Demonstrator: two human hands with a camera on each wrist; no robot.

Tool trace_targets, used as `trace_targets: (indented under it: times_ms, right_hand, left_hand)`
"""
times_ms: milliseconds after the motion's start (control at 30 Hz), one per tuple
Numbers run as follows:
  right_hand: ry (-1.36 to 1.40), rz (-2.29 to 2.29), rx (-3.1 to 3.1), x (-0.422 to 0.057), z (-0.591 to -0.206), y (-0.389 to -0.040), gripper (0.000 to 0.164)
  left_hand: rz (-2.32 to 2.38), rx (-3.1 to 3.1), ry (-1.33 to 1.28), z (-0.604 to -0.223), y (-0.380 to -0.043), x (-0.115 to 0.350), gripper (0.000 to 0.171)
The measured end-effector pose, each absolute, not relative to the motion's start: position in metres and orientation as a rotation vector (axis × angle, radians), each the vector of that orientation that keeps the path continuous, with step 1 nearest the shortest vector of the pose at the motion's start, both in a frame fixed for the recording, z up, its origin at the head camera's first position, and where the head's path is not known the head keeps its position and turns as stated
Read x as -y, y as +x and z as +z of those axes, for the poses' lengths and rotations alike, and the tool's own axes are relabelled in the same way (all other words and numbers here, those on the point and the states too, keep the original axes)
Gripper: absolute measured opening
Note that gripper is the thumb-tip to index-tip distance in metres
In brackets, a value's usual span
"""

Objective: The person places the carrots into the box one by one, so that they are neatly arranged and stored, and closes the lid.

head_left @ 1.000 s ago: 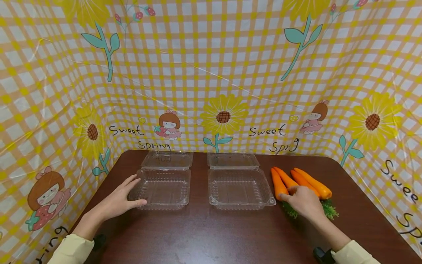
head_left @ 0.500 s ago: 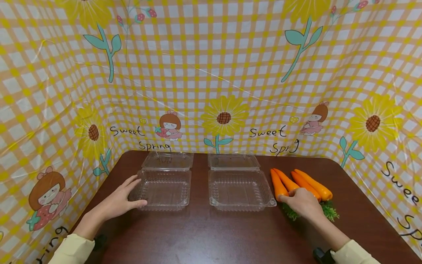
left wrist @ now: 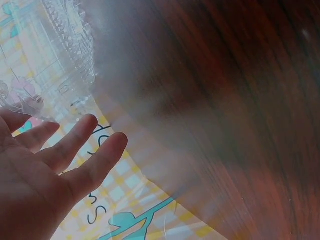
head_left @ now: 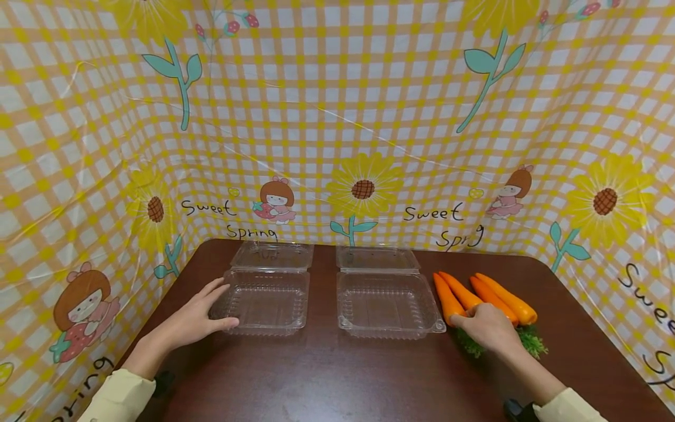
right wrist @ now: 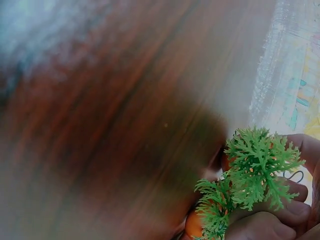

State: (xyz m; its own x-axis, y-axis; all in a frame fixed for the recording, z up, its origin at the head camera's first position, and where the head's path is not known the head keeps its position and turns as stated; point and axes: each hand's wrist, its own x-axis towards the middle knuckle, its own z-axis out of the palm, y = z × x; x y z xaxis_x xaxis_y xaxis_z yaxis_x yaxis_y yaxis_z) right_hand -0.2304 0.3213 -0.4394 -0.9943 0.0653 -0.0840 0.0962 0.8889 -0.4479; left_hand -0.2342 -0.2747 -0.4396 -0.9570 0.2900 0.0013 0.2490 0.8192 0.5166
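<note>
- One empty left hand (head_left: 192,316), fingers spread, flanks the left clamshell container (head_left: 269,302).
- The right clamshell container (head_left: 387,305) stands just beside the leftmost carrot (head_left: 445,293).
- Second carrot (head_left: 459,290) from the left: the right hand (head_left: 493,328), the nearer one, pinches it near its thick end; its long axis runs forward and slightly left of the grip.
- Two more carrots (head_left: 508,300) lie to its right.

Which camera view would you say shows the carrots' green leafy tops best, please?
The right wrist view: it shows the green leafy tops up close, with their fronds distinct. In the head view, the right hand covers part of them, leaving small patches on either side. The left wrist view shows none of them.
</note>
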Motion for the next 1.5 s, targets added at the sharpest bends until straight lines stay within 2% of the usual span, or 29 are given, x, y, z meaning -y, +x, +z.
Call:
trace_targets:
  times_ms: [533,1033,1267,1500]
  right_hand:
    - [0.07,-0.803,-3.009,-0.322,-0.435,-0.224,0.046]
    - [0.1,-0.865,-2.992,-0.318,-0.413,-0.22,0.032]
    - [0.072,-0.899,-2.957,-0.318,-0.402,-0.222,0.051]
    - [0.012,-0.936,-2.95,-0.317,-0.388,-0.227,0.052]
  left_hand:
    - [0.72,-2.979,0.451,-0.434,-0.234,0.272,0.103]
    - [0.743,-2.971,0.453,-0.434,-0.232,0.271,0.105]
    - [0.759,-2.954,0.453,-0.434,-0.233,0.272,0.105]
    - [0.776,-2.932,0.438,-0.436,-0.234,0.272,0.106]
